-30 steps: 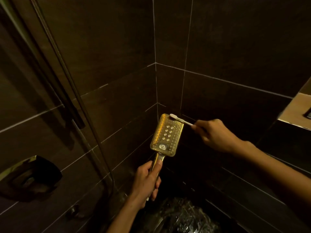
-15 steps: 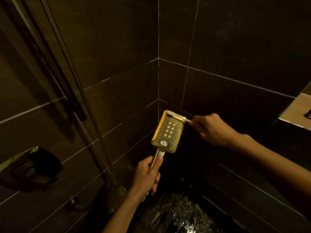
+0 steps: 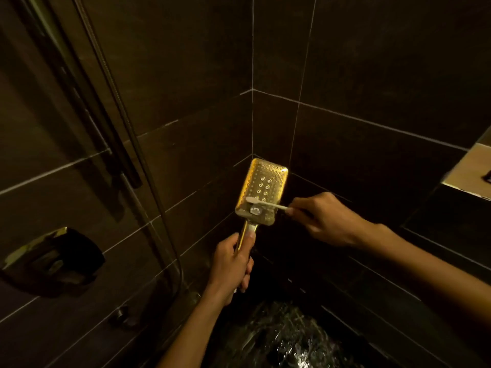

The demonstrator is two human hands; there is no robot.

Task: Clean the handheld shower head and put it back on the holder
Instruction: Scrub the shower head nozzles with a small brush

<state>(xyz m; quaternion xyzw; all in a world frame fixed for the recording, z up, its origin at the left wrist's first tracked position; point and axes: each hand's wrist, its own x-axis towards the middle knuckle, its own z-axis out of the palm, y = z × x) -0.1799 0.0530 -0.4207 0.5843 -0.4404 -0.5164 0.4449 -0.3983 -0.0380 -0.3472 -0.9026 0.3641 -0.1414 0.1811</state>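
Now my left hand (image 3: 230, 264) is wrapping the handle of the gold rectangular perforated shower head (image 3: 261, 191) (face toward me), while my right hand (image 3: 325, 220) is pinching a white toothbrush (image 3: 265, 203), which has slid from the top edge down to the lower face.

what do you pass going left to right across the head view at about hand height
shiny metal wall fitting → ribbed metal shower hose → left hand gripping the handle → gold rectangular shower head → white toothbrush → right hand → light tiled ledge
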